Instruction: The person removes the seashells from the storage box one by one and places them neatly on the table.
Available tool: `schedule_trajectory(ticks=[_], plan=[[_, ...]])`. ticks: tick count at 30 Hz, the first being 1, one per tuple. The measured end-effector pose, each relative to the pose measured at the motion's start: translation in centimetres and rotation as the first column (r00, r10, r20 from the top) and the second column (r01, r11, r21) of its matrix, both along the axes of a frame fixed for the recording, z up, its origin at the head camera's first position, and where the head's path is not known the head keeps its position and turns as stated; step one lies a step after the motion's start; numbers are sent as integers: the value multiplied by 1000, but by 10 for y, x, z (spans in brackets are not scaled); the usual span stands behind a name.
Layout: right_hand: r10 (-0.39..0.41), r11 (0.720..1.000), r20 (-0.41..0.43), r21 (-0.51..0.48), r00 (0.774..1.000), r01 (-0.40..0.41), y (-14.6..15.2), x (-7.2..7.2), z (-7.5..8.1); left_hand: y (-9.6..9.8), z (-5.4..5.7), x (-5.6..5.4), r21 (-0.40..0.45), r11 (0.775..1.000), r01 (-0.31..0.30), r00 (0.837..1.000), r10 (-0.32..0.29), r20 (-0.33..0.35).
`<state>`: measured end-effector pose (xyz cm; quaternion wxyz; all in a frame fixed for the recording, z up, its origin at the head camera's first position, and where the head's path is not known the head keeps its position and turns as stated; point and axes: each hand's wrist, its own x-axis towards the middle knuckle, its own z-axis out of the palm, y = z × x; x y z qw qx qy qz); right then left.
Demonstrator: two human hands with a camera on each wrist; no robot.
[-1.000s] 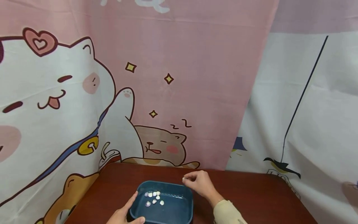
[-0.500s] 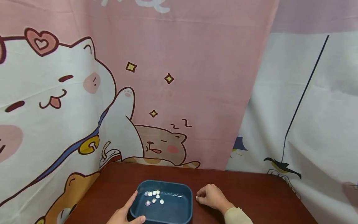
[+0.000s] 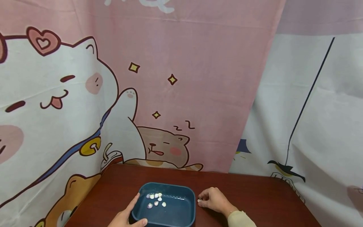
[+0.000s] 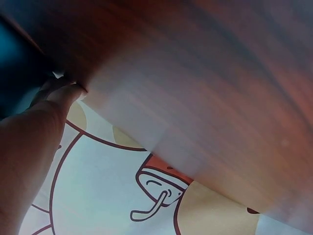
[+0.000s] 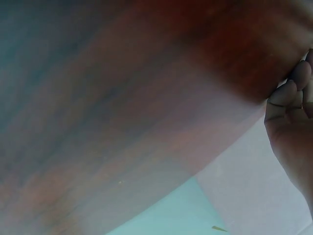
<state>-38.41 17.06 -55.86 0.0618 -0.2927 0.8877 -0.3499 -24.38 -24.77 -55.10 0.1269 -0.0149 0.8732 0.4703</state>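
A dark blue rectangular dish (image 3: 178, 210) holds several small white and purplish shells (image 3: 156, 203) in its left half. My left hand (image 3: 124, 216) rests against the dish's left side with straight, spread fingers; its thumb touches the front left rim. In the left wrist view, that hand's fingers (image 4: 61, 93) reach to the dark dish wall. Just right of the dish, my right hand (image 3: 214, 200) is low at the tabletop, pinching a small white shell (image 3: 198, 200) between thumb and forefinger. In the right wrist view, curled fingers (image 5: 288, 93) show, with the shell mostly hidden.
The reddish-brown table (image 3: 255, 195) extends behind the dish and to the right. A pink and white cartoon curtain (image 3: 210, 94) hangs along its far edge and both sides.
My right hand has moved right and down, from above the dish's far right corner to the tabletop beside it. My left hand and the shells in the dish stay in place.
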Motion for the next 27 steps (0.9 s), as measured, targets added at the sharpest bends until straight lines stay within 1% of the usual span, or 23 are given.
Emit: schedule_trajectory(ticks=[8,11,13,16,18,20,21,23,25,27], plan=[[-1,1000,30,9,1000,1,0,-1,0,1,1,1,15,1000,6,1000,-6,-9],[-11,1000,32,5,999,11,2,-1,4,2,2,2,12,1000,7,1000,-7,-14],[-51,999,26,3,998,50,2,-2,10,3,2,2,14,1000,8,1000,-8,-16],[-163,986,7,-31,987,163,-1,-4,24,3,1,2,15,1000,5,1000,-5,-15],[-238,968,-6,-87,971,237,-10,-5,37,3,0,1,17,1000,3,1000,-3,-14],[-279,948,-5,-160,960,274,-25,-4,50,3,-1,1,20,1000,-4,1000,4,-12],[-281,942,-9,-191,960,274,-34,-2,57,3,-1,0,24,1000,-6,1000,6,-12],[-253,944,-10,-222,967,245,-55,3,68,2,-1,1,30,1000,-8,1000,8,-10],[-192,960,-19,-211,981,184,-79,11,73,2,0,1,32,999,-10,1000,10,-12],[-115,982,-30,-153,993,109,-103,19,72,2,0,2,32,999,-2,1000,2,-11]])
